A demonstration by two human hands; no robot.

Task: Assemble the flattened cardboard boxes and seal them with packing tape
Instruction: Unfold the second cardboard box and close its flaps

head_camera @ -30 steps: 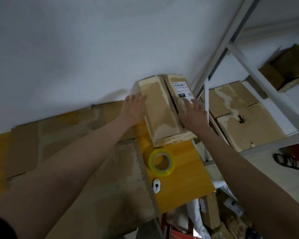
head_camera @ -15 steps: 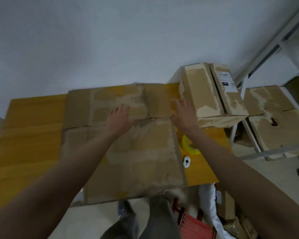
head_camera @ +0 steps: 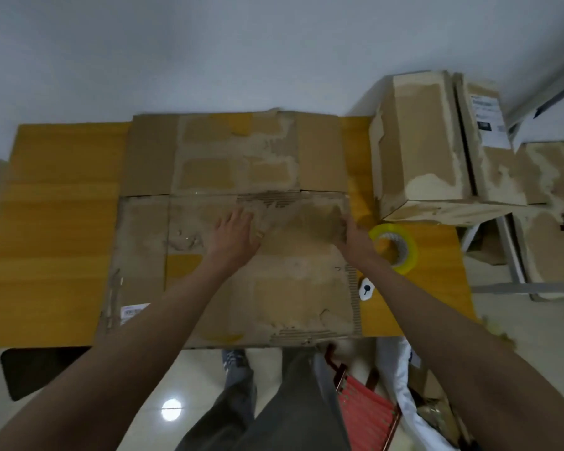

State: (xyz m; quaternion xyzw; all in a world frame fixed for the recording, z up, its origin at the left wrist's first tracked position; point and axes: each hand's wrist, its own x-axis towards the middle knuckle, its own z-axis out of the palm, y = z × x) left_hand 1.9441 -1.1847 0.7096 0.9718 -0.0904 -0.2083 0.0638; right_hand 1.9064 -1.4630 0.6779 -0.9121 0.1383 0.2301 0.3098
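A large flattened cardboard box (head_camera: 235,177) lies spread over the yellow table (head_camera: 56,196). My left hand (head_camera: 235,236) rests flat on its middle with fingers straight. My right hand (head_camera: 352,234) grips the box's right edge, fingers curled over the cardboard. A roll of yellow packing tape (head_camera: 394,247) lies on the table just right of that hand. An assembled box (head_camera: 437,148) with a white label stands at the table's far right corner.
A small white object (head_camera: 366,289) with a black mark lies on the table by the flat box's right edge. Metal shelving with more cartons (head_camera: 557,203) is at the right. A red stool (head_camera: 365,415) and my legs are below the table's front edge.
Both hands left the assembled box at the right and came back onto the flattened box. The right hand now grips its right edge. The view swung left and down.
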